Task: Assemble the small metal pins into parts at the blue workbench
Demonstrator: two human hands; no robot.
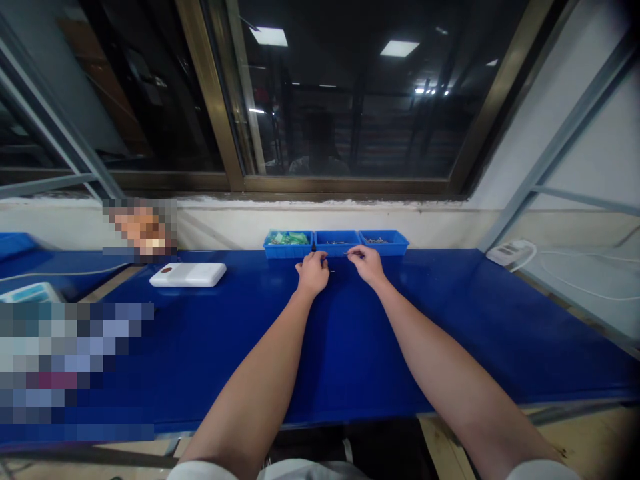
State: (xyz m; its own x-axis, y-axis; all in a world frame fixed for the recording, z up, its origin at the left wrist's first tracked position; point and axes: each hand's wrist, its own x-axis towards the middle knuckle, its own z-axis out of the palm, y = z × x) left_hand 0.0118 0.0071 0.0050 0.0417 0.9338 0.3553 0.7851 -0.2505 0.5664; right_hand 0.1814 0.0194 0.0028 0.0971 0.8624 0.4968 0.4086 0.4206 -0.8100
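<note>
Right hand [369, 265]: fingers pinch a pin [346, 253], apparently for control. Left hand [314, 273]: fingers curled; cannot tell whether holding. Pin lies toward twelve o'clock, near bins [289, 252] likely placed for short reaches.

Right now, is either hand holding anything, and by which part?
The right hand pinches a small thin piece by one end, the other sticking out leftward. Whether the left hand grips the dark item cannot be told.

The bare left hand [313, 272] holds a small black object [314, 247]. The bare right hand [367, 265] pinches a thin metallic piece [346, 253] before three blue rectangular plastic bins [337, 250].
</note>
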